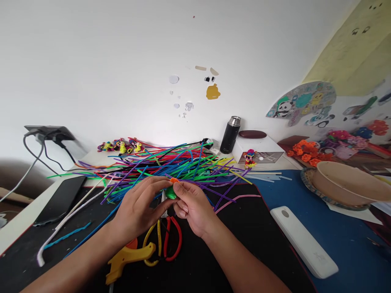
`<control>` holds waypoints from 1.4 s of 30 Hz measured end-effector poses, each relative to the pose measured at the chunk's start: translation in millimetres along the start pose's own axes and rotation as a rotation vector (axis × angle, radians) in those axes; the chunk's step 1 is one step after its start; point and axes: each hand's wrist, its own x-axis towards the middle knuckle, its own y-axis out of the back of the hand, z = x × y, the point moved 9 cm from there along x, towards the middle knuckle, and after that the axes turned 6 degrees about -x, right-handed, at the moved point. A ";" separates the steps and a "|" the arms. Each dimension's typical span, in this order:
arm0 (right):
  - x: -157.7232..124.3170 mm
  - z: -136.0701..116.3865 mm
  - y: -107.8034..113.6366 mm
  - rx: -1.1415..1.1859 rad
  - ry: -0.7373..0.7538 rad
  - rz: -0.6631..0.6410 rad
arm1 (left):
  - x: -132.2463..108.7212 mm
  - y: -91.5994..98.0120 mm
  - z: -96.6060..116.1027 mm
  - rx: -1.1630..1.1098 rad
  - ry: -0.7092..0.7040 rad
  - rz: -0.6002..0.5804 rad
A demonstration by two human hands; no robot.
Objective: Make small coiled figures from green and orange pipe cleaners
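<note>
You seem to be at the step of shaping one small green piece (171, 194) with one orange bit (174, 180), between your hands, above the black mat (244, 248). Your left hand (137, 201) and right hand (194, 205) both pinch it; the next move calls, I judge, for a steady grip. I count one yellow gun-shaped tool (131, 256) and one bottle (229, 138); the coloured stems (171, 162) are too many.

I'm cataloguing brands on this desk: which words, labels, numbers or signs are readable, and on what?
No text can be read.
Silver-topped black cylindrical flask: pale marks near its base, too small to read.
White oblong rounded case: a faint mark toward its nearer end, too blurred to read.
Mustard-yellow flat wall sticker: a tiny pale mark, too small to tell whether it is writing.
</note>
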 end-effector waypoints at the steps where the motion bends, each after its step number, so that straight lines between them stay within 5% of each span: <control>1: -0.4 -0.1 -0.7 -0.002 -0.002 -0.006 | -1.0 -0.2 -0.9 0.005 0.002 0.000; 11: 0.0 9.1 -3.4 0.003 -0.020 -0.058 | -2.7 2.5 -7.3 -0.019 0.067 0.020; 18: -4.6 0.9 -14.3 -0.068 0.008 -0.160 | -12.7 2.6 -54.8 -0.493 0.670 0.129; 21: -2.0 -3.6 -9.3 -0.045 0.025 -0.106 | -16.5 1.0 -64.4 -0.712 0.809 0.206; 34: -3.6 -22.3 10.4 -0.273 0.192 0.139 | -18.8 -7.8 -71.1 -0.697 0.833 0.112; 42: -11.0 -36.9 13.4 -0.454 0.310 0.212 | -17.0 -16.5 -67.6 -0.670 0.854 -0.060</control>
